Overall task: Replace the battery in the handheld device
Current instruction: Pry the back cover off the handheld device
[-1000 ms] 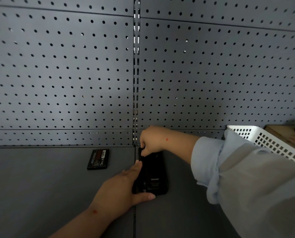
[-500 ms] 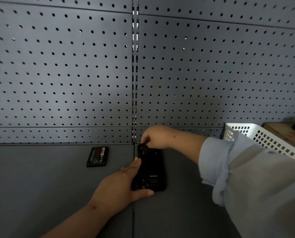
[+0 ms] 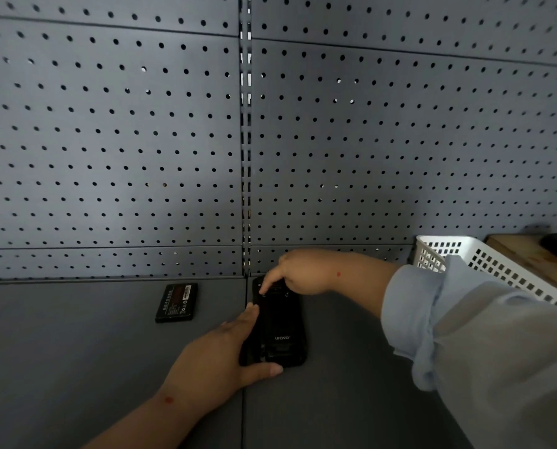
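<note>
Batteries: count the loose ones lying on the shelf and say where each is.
1. The battery lies flat left of the handheld device, apart from the left hand. Another may sit hidden inside the device.

We find a workshop or stockroom bench: grey perforated pegboard panels form the back wall above a plain grey work surface, a slotted upright joins the panels, and a white plastic basket stands right.
</note>
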A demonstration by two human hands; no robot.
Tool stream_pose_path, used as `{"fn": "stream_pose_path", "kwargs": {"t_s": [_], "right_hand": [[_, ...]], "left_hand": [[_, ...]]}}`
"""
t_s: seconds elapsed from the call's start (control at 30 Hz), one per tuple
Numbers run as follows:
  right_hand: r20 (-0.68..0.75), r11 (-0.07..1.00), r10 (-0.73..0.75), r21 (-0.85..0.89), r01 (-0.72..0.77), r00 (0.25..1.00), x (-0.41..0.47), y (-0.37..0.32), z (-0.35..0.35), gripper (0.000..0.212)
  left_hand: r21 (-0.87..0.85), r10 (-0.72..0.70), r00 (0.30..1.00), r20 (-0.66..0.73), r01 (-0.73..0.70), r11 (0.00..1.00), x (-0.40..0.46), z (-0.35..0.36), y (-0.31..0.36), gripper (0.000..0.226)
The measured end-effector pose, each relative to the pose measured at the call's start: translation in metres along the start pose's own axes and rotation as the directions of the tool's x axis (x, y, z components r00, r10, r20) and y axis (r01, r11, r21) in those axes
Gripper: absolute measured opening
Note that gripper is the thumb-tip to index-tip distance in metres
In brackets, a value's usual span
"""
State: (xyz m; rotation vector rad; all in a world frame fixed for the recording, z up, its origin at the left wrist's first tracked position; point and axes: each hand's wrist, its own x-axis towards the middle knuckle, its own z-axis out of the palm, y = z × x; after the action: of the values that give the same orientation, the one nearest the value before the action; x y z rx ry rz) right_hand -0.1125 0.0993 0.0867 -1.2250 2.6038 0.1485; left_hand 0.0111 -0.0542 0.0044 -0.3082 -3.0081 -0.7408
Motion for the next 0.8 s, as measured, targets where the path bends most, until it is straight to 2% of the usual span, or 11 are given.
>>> {"fn": "stream_pose_path", "kwargs": {"t_s": [0.2,0.4,0.53,0.67,0.8], "right_hand": [[-0.073,0.981,0.055,0.188,-0.041,0.996,-0.013,0.012,0.015,0.047],[-0.222,0.985,0.127,0.142,-0.097,0.967,-0.028,-0.003,0.042,0.042],[-0.275,0.971,0.193,0.19,-0.144,0.942,-0.023,-0.013,0.043,0.04],[-0.25,0.959,0.249,0.199,-0.202,0.935,-0.014,-0.02,0.037,0.038],[-0.164,0.945,0.289,0.204,-0.255,0.943,-0.01,-0.02,0.031,0.036]], "left_hand": [[-0.008,-0.016,1.0,0.012,0.016,1.0,0.0,-0.001,0.001,0.124],[0.003,-0.011,1.0,0.018,0.011,1.0,-0.001,-0.001,0.003,0.122],[0.005,-0.008,1.0,0.009,0.008,1.0,-0.001,-0.001,0.003,0.121],[0.0,-0.009,1.0,0.006,0.009,1.0,-0.001,-0.001,0.002,0.124],[-0.005,-0.011,1.0,0.011,0.011,1.0,-0.003,-0.002,0.004,0.126]]}}
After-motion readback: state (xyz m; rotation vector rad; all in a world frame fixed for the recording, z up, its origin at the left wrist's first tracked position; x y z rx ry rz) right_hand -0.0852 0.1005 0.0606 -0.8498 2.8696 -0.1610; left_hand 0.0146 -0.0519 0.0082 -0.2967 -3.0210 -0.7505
